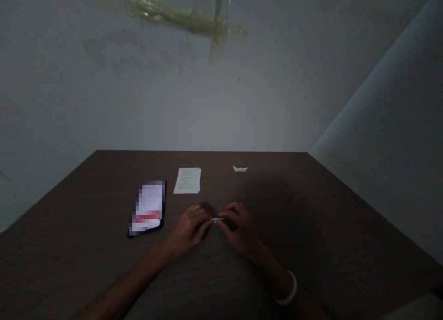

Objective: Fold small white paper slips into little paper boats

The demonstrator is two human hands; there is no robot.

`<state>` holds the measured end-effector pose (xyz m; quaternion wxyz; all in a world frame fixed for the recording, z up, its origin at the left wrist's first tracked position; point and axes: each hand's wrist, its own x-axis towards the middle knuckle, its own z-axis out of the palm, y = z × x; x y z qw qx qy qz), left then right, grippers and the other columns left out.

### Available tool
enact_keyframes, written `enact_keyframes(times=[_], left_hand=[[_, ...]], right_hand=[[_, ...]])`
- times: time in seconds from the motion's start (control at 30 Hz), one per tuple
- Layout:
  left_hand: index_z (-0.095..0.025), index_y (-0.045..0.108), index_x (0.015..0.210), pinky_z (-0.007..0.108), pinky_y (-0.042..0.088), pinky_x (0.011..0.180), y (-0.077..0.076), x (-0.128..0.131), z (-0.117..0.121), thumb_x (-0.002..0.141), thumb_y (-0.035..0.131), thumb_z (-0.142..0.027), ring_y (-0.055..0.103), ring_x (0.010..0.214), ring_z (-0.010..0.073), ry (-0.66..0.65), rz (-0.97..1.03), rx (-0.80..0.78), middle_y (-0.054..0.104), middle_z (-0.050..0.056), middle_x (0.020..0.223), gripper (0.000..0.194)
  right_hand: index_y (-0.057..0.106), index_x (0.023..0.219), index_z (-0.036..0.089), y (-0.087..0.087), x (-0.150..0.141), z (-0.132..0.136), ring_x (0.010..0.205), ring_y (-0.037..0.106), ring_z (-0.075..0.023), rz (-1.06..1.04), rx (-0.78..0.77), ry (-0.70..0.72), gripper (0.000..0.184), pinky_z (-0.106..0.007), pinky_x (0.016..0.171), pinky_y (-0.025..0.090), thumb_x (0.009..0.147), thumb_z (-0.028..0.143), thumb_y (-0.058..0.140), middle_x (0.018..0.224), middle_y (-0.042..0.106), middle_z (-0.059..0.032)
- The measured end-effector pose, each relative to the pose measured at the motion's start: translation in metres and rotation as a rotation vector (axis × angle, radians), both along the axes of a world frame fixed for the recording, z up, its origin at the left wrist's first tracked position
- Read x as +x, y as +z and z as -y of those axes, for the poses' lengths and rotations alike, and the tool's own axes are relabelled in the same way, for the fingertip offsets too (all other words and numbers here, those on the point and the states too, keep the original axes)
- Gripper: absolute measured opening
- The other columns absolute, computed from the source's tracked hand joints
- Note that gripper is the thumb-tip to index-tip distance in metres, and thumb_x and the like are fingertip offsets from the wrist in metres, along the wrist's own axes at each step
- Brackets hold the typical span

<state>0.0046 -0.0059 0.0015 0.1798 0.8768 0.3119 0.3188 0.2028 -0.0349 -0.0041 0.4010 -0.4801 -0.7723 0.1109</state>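
A small folded piece of white paper (217, 220) is pinched between my two hands, just above or on the dark table; I cannot tell which. My left hand (192, 225) closes thumb and fingers on its left end. On its right end, my right hand (241, 227) grips with thumb and forefinger. Most of the paper is hidden by the fingertips, so its full shape does not show. Farther back stands a white paper boat (240, 169), apart from both hands.
A stack of printed paper sheets (187, 180) lies behind my left hand. To its left is a phone (148, 208) with a lit, blurred screen. The brown table (86, 260) meets a stained wall (221, 103) at the back and another wall on the right.
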Motion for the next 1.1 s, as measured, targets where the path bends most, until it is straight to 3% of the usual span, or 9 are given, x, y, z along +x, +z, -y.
enact_keyframes(times=[0.13,0.37,0.7,1.1], left_hand=[[-0.016,0.063,0.088,0.035,0.044,0.074,-0.0053,-0.0004,0.0002,0.095,0.046,-0.021,0.054,0.078,0.0198,0.006,-0.098,0.094,0.063,0.006,0.081,0.019],[-0.016,0.064,0.089,0.034,0.043,0.072,-0.0056,-0.0004,0.0024,0.094,0.047,-0.018,0.051,0.078,0.0188,-0.013,-0.066,0.198,0.062,0.005,0.080,0.018],[-0.015,0.063,0.083,0.032,0.040,0.068,-0.0032,0.0002,0.0053,0.094,0.047,-0.017,0.048,0.074,0.0179,-0.031,-0.076,0.234,0.059,0.005,0.077,0.020],[-0.016,0.064,0.091,0.031,0.038,0.067,0.0004,-0.0021,0.0073,0.091,0.048,-0.010,0.047,0.074,0.0171,-0.086,0.008,0.235,0.059,0.004,0.078,0.016]], right_hand=[[0.066,0.089,0.023,-0.0001,0.0008,0.0003,0.086,0.055,-0.0180,0.034,0.080,0.038,0.008,-0.033,0.080,0.045,0.084,0.019,0.063,0.088,0.058,-0.0035],[0.066,0.085,0.023,-0.0016,0.0012,-0.0001,0.080,0.054,-0.0175,0.004,0.185,0.073,0.012,-0.033,0.075,0.045,0.078,0.013,0.066,0.084,0.058,-0.0025],[0.067,0.079,0.023,0.0023,-0.0013,0.0011,0.076,0.054,-0.0165,0.015,0.270,0.066,0.010,-0.032,0.073,0.046,0.075,0.014,0.066,0.080,0.060,-0.0019],[0.067,0.079,0.022,-0.0007,-0.0006,0.0008,0.078,0.053,-0.0166,0.041,0.257,0.082,0.006,-0.031,0.073,0.045,0.078,0.016,0.067,0.080,0.061,-0.0021]])
